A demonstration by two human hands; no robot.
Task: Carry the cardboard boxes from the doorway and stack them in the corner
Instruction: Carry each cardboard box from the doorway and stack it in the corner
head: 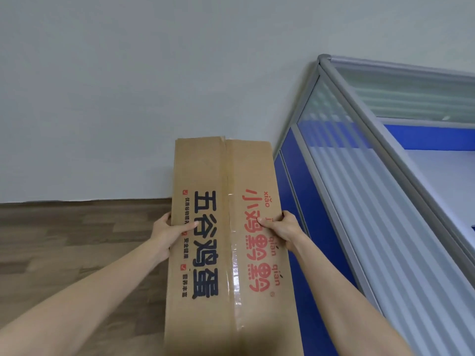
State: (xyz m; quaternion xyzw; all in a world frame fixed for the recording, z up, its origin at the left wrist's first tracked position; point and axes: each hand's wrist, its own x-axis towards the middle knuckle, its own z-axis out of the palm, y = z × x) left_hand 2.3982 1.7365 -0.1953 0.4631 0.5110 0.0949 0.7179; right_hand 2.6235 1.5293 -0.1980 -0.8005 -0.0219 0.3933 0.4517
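We hold one long cardboard box out in front of us, its broad printed face turned up toward the camera. Its long axis runs from 6 o'clock, where the near end passes out of the bottom of the view, up to 12 o'clock, where the far end points at the pale wall and stops just above the line where the wall meets the wood-pattern floor. The box leans only slightly from that line, its far end narrower in the view than its near end. A taped seam runs down the middle along the same axis, with large dark characters printed to its left and red characters to its right, both reading sideways along the length. Our left hand grips the left long edge at about 9 o'clock of the box, thumb lying across the top face and fingers wrapped under the edge. Our right hand clasps the right long edge at about 3 o'clock, thumb on top and fingers curled round the side. Both hands sit roughly level with each other, past the middle of the visible length. At 2 to 4 o'clock stands a blue partition with a grey metal frame and ribbed frosted glass, close beside the box's right edge.
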